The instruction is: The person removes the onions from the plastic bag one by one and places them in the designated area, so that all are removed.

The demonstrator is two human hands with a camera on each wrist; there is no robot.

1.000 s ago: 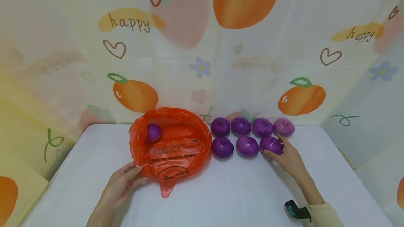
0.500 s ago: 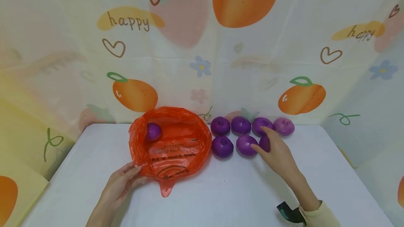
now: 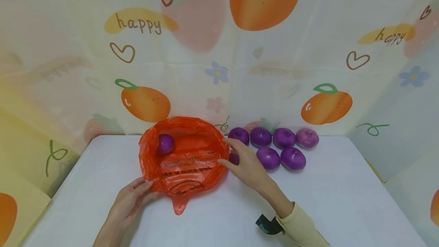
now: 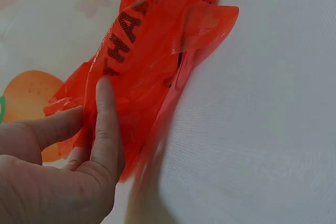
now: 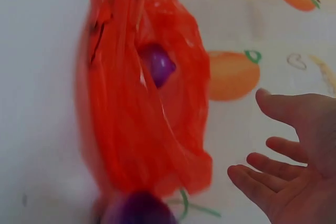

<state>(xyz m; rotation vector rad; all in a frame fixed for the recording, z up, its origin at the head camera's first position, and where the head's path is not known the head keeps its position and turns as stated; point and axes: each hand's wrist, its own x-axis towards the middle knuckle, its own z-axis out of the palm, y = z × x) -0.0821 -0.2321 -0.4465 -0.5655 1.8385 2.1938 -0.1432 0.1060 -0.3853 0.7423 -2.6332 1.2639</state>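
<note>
My left hand (image 3: 128, 199) pinches the near left rim of a thin red plastic bag (image 3: 205, 186), its mouth spread wide. Dark printed lettering shows on the bag, and one purple onion (image 3: 166, 143) lies inside at the left. In the left wrist view the fingers of my left hand (image 4: 73, 166) lie on both sides of the bag's edge. My right hand (image 3: 248, 165) is at the bag's right rim, over a partly hidden purple onion (image 3: 234, 158). The right wrist view shows my right hand (image 5: 294, 156) with spread fingers, holding nothing.
Right of the bag, several purple onions stand in two rows, with a paler one (image 3: 307, 138) at the back right end and another (image 3: 293, 159) at the front right. A fruit-patterned cloth (image 3: 267, 98) hangs behind the white table (image 3: 219, 224).
My right hand has moved left from the right end of the front onion row, across the onions, to the bag's right rim. The left hand and the bag stay in place.
</note>
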